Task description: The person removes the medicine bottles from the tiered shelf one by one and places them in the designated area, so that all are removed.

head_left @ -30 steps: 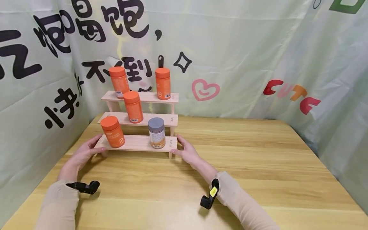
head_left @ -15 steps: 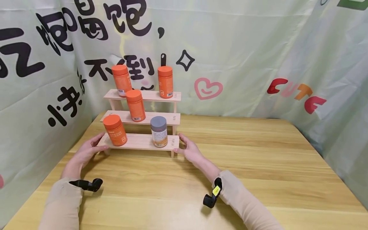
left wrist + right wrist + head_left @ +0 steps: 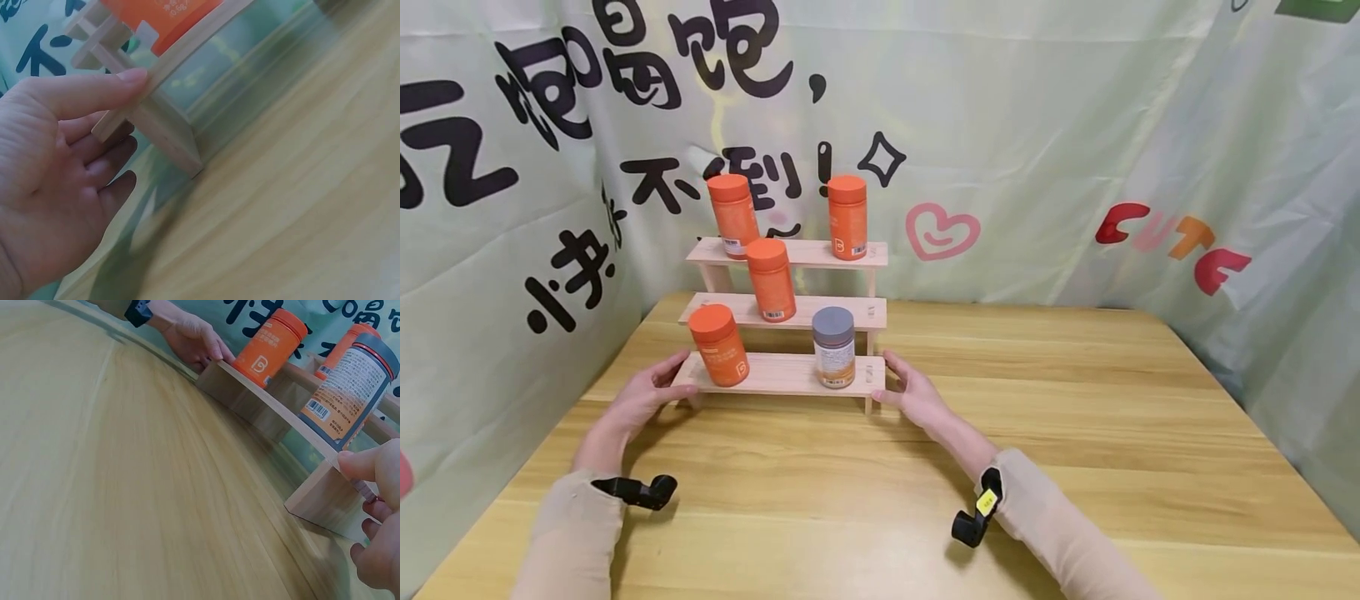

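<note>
The left hand (image 3: 640,400) gripped the left end of the wooden stepped rack (image 3: 782,375), its thumb pressed on the top edge of the lowest step and its fingers tucked under it, as the left wrist view showed. The rack stood on the bench (image 3: 1000,433), near the back left corner by the printed backdrop (image 3: 1037,125). On the lowest step stood an orange jar (image 3: 719,344) at the left and a grey-lidded jar (image 3: 834,347) toward the right; a third jar (image 3: 771,279) stood on the middle step, and two more orange jars (image 3: 733,215) stood on the top step. The right hand (image 3: 916,397) held the right end of the lowest step, thumb on top and fingers curled beneath.
</note>
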`<state>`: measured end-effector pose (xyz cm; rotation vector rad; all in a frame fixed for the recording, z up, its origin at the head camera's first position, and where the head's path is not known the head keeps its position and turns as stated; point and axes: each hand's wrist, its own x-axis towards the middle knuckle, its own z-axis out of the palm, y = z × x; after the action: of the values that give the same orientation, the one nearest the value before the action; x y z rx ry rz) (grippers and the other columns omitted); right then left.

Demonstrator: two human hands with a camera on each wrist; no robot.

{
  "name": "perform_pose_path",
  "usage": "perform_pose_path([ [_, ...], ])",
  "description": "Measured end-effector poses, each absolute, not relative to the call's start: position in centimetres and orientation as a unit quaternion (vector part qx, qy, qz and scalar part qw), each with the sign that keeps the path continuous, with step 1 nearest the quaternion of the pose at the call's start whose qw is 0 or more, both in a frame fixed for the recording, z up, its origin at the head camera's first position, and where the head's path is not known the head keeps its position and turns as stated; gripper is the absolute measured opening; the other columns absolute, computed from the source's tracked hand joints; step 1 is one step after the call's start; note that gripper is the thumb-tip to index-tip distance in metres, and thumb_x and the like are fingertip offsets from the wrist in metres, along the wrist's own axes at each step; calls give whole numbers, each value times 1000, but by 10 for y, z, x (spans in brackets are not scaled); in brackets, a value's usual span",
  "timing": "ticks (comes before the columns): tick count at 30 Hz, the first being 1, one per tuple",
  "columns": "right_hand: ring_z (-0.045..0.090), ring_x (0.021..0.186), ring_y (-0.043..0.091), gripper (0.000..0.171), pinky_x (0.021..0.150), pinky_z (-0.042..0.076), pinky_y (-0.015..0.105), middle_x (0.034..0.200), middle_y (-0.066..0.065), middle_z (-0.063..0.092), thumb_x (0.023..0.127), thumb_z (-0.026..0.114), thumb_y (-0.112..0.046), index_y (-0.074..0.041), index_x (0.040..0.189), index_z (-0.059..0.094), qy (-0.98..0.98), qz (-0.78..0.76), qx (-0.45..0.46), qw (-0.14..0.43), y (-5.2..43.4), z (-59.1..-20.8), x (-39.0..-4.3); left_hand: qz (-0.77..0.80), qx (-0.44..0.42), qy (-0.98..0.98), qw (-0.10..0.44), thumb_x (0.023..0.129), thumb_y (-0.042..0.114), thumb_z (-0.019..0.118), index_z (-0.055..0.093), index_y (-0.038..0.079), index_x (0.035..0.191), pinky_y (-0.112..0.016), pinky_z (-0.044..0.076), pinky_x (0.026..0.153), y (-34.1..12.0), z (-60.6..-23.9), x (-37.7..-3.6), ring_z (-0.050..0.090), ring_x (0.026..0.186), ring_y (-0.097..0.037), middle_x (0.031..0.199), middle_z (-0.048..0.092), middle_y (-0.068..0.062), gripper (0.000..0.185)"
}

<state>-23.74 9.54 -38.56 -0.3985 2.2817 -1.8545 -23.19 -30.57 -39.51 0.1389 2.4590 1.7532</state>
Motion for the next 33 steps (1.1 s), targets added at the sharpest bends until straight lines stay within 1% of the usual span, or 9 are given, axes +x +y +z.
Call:
perform_pose_path([
  [2,25,135,33,70,111,21,44,147,21,27,84,63,3,5,143,26,765,-625,-131,85,101,-394,-242,578,46,812,59,88,15,63,13,-3,146,-37,18,112,-303,-396,-231,11,137,-37,151,9,-22,79],
  [4,28,134,35,70,110,23,44,147,21,28,84,63,2,3,143,27,765,-626,-129,83,106,-401,-245,582,52,809,60,88,14,63,14,-3,146,-35,19,112,-301,-397,-231,12,137,-37,151,10,-23,77],
  [7,29,132,38,69,110,23,45,147,22,28,85,61,2,2,144,25,762,-627,-135,86,114,-403,-246,581,57,810,57,88,14,63,16,-3,146,-36,20,111,-295,-398,-232,13,137,-36,150,12,-23,76],
  [9,28,132,38,69,110,23,45,147,22,27,85,60,3,3,144,24,758,-631,-137,89,120,-403,-246,583,63,808,57,88,13,63,16,-3,146,-40,18,111,-291,-398,-233,13,137,-36,150,13,-24,76],
  [12,26,134,37,70,110,23,44,148,22,24,85,59,5,5,144,21,747,-641,-144,96,128,-402,-246,585,71,806,54,88,14,63,17,-3,145,-38,20,111,-287,-400,-234,14,137,-36,150,14,-23,75],
  [15,25,134,38,70,109,25,44,149,23,21,86,57,7,6,144,18,737,-650,-151,103,134,-402,-245,589,82,802,55,88,12,63,18,-5,144,-39,20,111,-284,-401,-234,15,136,-36,150,15,-24,73],
  [22,23,135,37,70,110,23,44,149,24,20,86,57,6,8,144,18,746,-641,-150,102,153,-403,-241,594,107,794,72,88,7,61,22,-8,143,-47,17,109,-274,-402,-235,19,135,-39,148,19,-26,69],
  [27,21,136,36,70,110,23,45,149,25,20,86,57,5,8,144,18,749,-636,-158,96,166,-404,-238,593,127,792,76,87,6,62,24,-9,142,-48,17,109,-265,-402,-238,22,134,-39,147,21,-26,68],
  [33,21,135,37,70,109,23,45,149,25,19,86,57,4,9,144,17,753,-635,-145,95,179,-403,-233,599,147,783,83,86,7,63,25,-9,142,-45,19,109,-256,-405,-243,23,134,-38,147,22,-24,69],
])
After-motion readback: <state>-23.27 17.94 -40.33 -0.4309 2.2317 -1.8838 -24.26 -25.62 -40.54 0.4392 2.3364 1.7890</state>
